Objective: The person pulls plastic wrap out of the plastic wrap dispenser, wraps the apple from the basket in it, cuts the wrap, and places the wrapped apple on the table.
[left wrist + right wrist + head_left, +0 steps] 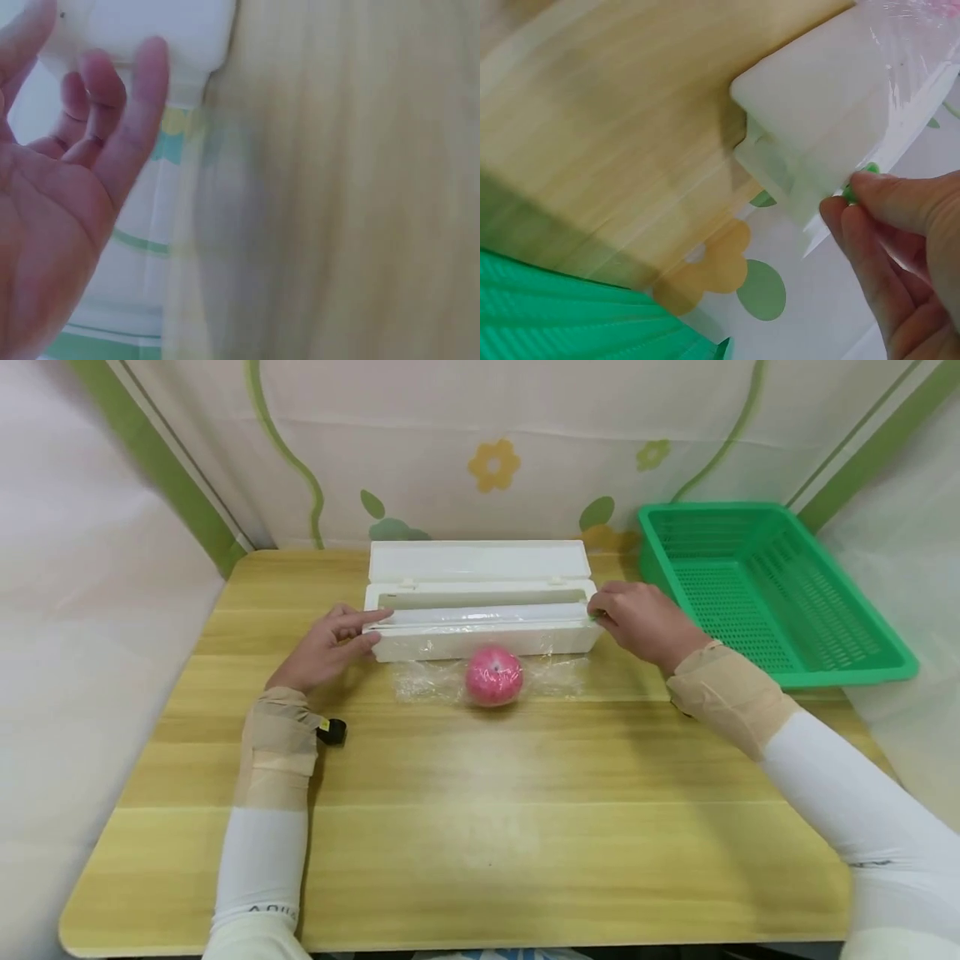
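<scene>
A white cling film dispenser box (487,643) stands with its lid (480,560) tipped back and a roll of cling film (487,614) inside. Film drapes over the front edge, around a pink ball-like thing (493,677) lying before the box. My left hand (318,647) touches the box's left end, index finger stretched along the top edge and thumb by the front corner. At the right end, my right hand (641,622) pinches a small green slide cutter (871,169) between thumb and index finger. Fingertips partly hide it.
A green plastic basket (840,668) stands at the back right, close to my right forearm. Behind the wooden table (487,827) hangs a white curtain (435,443) printed with flowers. A small black object (332,732) is strapped at my left wrist.
</scene>
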Demonstrator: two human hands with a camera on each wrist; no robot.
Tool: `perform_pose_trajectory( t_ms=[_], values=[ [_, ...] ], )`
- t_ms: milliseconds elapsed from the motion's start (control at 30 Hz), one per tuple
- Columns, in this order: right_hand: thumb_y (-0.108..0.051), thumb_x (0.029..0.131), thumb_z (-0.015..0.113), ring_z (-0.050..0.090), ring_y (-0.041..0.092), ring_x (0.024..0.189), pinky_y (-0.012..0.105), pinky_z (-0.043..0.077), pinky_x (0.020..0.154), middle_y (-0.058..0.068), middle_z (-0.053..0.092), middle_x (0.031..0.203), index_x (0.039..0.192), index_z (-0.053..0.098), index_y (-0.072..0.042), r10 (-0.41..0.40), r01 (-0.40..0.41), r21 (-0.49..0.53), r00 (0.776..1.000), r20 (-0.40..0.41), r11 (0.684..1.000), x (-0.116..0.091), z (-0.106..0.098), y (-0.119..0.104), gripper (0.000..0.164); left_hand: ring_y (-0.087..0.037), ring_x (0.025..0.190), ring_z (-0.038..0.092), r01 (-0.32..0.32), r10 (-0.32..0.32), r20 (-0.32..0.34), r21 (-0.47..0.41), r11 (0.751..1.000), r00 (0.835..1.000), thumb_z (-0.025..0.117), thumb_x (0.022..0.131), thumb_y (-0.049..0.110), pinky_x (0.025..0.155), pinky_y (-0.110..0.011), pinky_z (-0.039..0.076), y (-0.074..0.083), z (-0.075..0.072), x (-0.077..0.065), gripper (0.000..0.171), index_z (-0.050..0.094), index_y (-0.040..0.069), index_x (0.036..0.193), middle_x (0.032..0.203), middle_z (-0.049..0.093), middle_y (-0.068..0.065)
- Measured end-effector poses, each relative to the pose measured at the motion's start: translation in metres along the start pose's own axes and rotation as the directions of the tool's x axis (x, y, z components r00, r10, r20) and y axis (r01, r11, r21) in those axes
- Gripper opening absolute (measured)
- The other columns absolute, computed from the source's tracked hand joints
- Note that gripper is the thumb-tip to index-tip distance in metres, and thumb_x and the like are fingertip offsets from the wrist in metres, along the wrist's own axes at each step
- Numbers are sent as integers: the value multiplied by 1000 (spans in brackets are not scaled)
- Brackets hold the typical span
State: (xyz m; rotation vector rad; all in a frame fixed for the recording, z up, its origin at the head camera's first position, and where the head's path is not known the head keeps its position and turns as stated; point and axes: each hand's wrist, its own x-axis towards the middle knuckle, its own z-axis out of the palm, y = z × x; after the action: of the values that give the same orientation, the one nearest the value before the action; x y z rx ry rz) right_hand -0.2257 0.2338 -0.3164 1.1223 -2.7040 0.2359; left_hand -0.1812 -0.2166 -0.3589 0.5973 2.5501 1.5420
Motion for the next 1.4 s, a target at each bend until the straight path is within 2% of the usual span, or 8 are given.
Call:
perform_pose_trajectory(
  t_ms=[333,633,733,833,967,1133,1300,1400],
  values=[
    [-1,89,62,57,22,80,37,44,74,4,61,88,88,64,-7,38,-39,41,999,14,998,28,8,11,6,-41,101,45,63,-63,28,3,998,998,45,102,21,85,-51,39,4,-10,16,40,44,13,141,115,39,-20],
    [0,90,60,57,27,84,41,44,77,8,59,92,94,65,-5,94,-95,17,995,15,995,58,18,24,8,-45,94,50,60,-59,-53,14,998,997,41,102,11,79,-50,47,-14,-16,50,38,44,7,140,108,45,-26],
    [-3,90,59,56,28,87,41,45,78,11,59,95,98,65,-3,149,-150,12,988,39,989,61,20,24,10,-42,95,54,99,-95,-147,22,995,985,41,103,17,79,-47,48,-23,-12,52,41,39,11,144,112,47,-24],
    [-10,90,61,56,32,95,43,45,81,15,59,104,106,62,-1,255,-256,16,965,61,966,54,14,17,19,-38,101,56,221,-219,-241,-19,975,946,40,103,36,82,-45,47,-23,-1,44,51,28,16,149,120,47,-21],
    [-28,91,60,55,31,95,43,45,78,12,60,108,106,59,-4,447,-452,103,892,66,886,33,3,-1,28,-32,104,56,373,-382,-226,-82,924,896,46,96,53,81,-42,47,-17,14,26,71,20,12,148,126,47,-17],
    [-42,89,63,51,28,97,39,44,76,10,55,108,106,49,-7,578,-611,366,789,209,702,9,11,-15,41,-31,99,57,381,-392,-77,-125,916,917,62,91,45,79,-39,48,-15,22,17,76,28,4,145,130,47,-15],
    [-37,87,69,50,26,109,36,43,83,10,52,114,108,45,-3,553,-570,614,796,246,547,6,46,-16,46,-29,94,59,382,-400,-76,-175,907,913,64,90,38,76,-38,49,-19,29,15,62,42,4,137,123,54,-14],
    [-30,86,71,54,23,103,34,45,77,9,53,109,104,45,-5,583,-528,672,794,173,519,7,61,-15,40,-28,94,61,368,-394,-82,-229,901,915,67,90,32,77,-39,50,-20,35,17,50,51,3,128,115,59,-14]
  ],
)
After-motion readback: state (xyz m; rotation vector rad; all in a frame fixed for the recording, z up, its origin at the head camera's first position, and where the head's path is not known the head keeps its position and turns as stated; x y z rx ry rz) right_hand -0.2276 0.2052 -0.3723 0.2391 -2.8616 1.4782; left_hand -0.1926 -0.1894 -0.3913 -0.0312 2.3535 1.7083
